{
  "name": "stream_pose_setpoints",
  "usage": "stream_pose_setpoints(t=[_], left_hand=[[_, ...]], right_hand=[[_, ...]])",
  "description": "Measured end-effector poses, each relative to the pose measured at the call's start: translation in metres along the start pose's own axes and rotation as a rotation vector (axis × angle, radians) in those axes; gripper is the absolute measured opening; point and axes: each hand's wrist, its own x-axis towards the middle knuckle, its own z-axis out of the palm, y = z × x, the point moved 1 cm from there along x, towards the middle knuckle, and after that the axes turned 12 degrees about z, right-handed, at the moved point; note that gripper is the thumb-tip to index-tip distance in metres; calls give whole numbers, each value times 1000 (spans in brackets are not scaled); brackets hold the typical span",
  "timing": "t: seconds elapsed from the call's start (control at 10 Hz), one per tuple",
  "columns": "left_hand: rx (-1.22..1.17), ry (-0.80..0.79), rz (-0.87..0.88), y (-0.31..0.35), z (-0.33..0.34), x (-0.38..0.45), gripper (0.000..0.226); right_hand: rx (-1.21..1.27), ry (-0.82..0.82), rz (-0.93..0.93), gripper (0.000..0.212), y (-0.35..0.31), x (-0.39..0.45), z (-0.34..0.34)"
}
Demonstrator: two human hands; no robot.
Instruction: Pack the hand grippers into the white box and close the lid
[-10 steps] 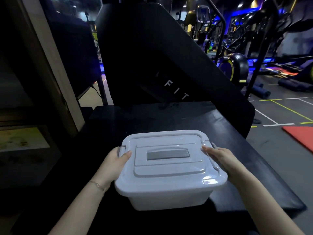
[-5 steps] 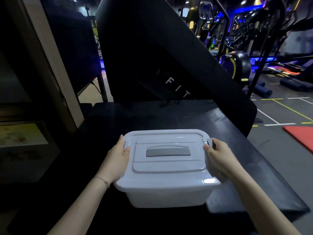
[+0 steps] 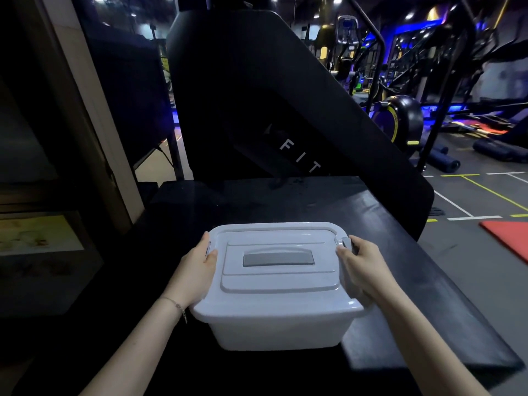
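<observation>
The white box rests on a black platform with its lid down; a grey handle lies flat in the lid's middle. My left hand grips the box's left side, thumb over the left latch. My right hand grips the right side, fingers wrapped around the grey right latch. No hand grippers show; the lid hides the box's inside.
A large black slanted machine panel marked "FIT" rises behind the platform. The platform's right edge drops to a gym floor with a red mat. A beige pillar stands at left. Exercise machines fill the far right.
Both hands slid from the box's lower sides up to the latches at the lid's edges. The box levelled from a slight tilt and sits a little farther from me.
</observation>
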Motion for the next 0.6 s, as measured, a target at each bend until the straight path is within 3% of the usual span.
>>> stream_pose_setpoints(t=[0.2,0.3,0.4,0.5,0.6], left_hand=[[-39,12,10,0,1,-2,55],[33,-9,8,3,0,-1,55],[260,-31,65,8,0,-4,55],[477,-107,274,15,1,-5,56],[573,-268,393,21,2,-6,60]], right_hand=[[-12,-35,-25,15,3,0,1],[-239,-14,-77,15,-4,-1,2],[-546,38,-306,49,-5,-5,6],[-650,-70,-495,88,-14,-14,5],[-678,-211,-477,123,-19,-14,2]])
